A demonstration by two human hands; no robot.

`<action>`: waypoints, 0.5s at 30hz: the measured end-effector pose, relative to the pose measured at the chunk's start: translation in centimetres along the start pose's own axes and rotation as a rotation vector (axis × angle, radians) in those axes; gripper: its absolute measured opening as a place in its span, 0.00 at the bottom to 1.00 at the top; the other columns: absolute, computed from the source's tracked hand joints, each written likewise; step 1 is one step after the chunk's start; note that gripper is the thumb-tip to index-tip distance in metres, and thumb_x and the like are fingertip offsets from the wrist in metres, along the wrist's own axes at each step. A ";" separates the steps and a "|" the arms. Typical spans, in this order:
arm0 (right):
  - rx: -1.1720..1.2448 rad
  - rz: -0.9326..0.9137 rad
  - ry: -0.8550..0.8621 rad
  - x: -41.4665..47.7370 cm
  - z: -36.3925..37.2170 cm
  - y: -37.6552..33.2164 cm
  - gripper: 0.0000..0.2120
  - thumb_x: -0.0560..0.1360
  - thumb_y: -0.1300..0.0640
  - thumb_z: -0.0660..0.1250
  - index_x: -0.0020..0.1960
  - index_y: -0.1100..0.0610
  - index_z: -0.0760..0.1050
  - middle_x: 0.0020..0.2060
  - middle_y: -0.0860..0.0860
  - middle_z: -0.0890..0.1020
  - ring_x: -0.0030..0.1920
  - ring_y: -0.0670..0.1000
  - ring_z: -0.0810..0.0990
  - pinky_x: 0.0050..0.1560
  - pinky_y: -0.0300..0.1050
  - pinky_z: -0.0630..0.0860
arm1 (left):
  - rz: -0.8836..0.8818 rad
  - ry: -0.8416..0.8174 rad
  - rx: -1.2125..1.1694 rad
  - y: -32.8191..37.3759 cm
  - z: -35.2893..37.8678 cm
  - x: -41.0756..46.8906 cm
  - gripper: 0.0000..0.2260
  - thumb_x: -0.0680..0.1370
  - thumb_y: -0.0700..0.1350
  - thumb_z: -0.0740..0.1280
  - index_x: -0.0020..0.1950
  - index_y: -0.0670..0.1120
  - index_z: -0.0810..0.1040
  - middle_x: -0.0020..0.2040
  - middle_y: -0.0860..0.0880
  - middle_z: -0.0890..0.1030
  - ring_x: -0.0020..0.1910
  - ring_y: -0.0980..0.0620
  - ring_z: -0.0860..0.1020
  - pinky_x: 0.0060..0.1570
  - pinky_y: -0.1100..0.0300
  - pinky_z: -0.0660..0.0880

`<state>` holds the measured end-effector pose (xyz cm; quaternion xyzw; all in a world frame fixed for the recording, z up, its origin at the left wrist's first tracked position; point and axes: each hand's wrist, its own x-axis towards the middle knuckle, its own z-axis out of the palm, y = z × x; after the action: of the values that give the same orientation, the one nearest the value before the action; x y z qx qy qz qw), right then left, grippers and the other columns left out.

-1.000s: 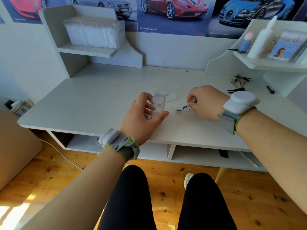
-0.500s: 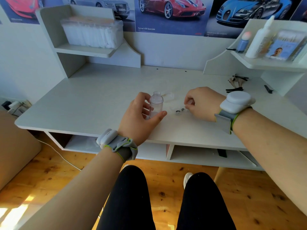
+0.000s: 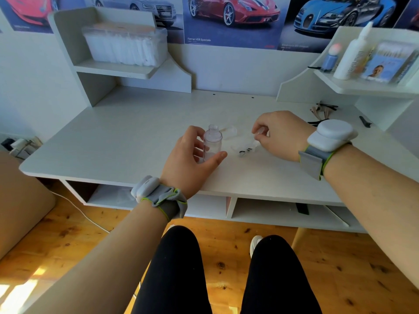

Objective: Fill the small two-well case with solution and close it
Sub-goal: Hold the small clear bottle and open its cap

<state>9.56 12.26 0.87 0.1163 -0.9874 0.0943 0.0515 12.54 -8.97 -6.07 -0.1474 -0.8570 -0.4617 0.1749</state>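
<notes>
A small clear solution bottle [image 3: 212,141] stands upright and uncapped on the white desk [image 3: 127,137]. My left hand [image 3: 192,157] wraps around its lower half. Just right of it lies the small clear two-well case [image 3: 246,149], with dark rings showing in its wells. My right hand [image 3: 277,134] hovers over the case's far end, thumb and forefinger pinched on a small clear piece, apparently the case's lid. A clear cap [image 3: 229,130] lies behind the bottle.
A box of white pads [image 3: 124,45] sits on the left shelf. The right shelf holds a white bottle [image 3: 353,53], a small blue bottle [image 3: 328,61] and a card. Hair clips [image 3: 324,109] lie at the desk's back right.
My right hand has lifted slightly off the case, raising the small clear piece in its fingertips. My left hand stays on the bottle.
</notes>
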 end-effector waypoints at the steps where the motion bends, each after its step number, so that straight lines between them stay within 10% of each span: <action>1: 0.008 0.001 0.008 0.0 0.0 0.1 0.09 0.77 0.58 0.61 0.55 0.57 0.76 0.50 0.51 0.81 0.46 0.48 0.72 0.48 0.39 0.67 | -0.003 -0.002 -0.003 0.0 0.0 0.0 0.17 0.71 0.59 0.70 0.52 0.57 0.66 0.42 0.58 0.73 0.38 0.61 0.73 0.36 0.70 0.69; 15: 0.228 -0.171 0.204 -0.8 -1.5 -3.1 0.07 0.75 0.56 0.64 0.51 0.53 0.78 0.42 0.42 0.77 0.36 0.38 0.72 0.37 0.25 0.62 | 0.006 -0.009 -0.001 -0.2 0.1 0.0 0.19 0.73 0.59 0.68 0.58 0.62 0.63 0.45 0.60 0.74 0.43 0.63 0.74 0.39 0.70 0.71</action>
<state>11.23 9.76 2.80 0.1949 -0.9464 0.2125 0.1457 12.44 -9.03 -6.26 -0.1524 -0.8570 -0.4611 0.1721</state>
